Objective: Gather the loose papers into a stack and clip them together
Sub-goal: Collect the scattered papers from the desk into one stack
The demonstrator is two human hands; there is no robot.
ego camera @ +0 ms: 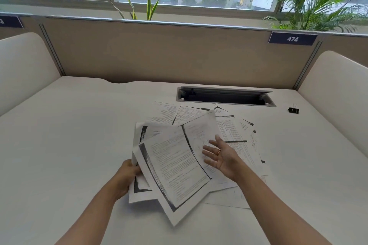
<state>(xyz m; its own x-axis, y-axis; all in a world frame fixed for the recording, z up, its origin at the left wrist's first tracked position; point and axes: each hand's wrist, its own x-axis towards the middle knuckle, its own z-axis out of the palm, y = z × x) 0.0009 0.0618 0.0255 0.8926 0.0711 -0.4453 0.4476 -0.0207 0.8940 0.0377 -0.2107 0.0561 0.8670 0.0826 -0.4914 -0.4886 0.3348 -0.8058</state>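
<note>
A fan of papers is held in the left hand grip above the tabletop; the right hand is spread wide. A clip lies well apart, below a sign marked "474".

Desk: loose papers at centre. Held sheets overlap them toward 7 o'clock. Binder clip at 2 o'clock, apart. Cable tray at 12 o'clock, behind papers.

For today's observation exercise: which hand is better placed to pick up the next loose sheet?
The right hand: it is open over the loose papers, while the left hand has its grip on the gathered sheets.
</note>
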